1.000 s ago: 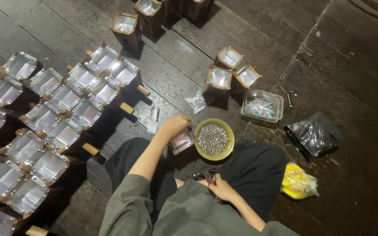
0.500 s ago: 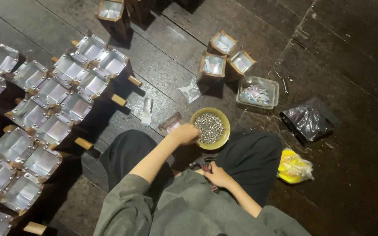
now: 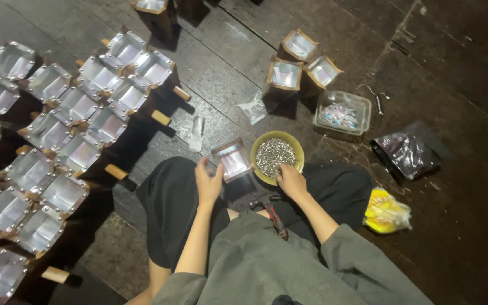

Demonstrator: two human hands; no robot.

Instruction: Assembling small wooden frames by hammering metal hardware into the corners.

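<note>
The left hand (image 3: 208, 182) grips the near edge of a small foil-lined box (image 3: 231, 160), fingers closed on it, holding it tilted just above the person's lap. The right hand (image 3: 291, 181) rests at the near rim of a yellow bowl (image 3: 297, 146) (full of small silvery bits), fingers curled together; whether it pinches anything cannot be told. Box and bowl sit just beside each other on the dark wooden floor (image 3: 458, 237). Rows of similar foil boxes (image 3: 77, 121) fill the left, a clear plastic tray (image 3: 343, 111) lies beyond the bowl, and a yellow bag (image 3: 386, 212) lies to the right.
</note>
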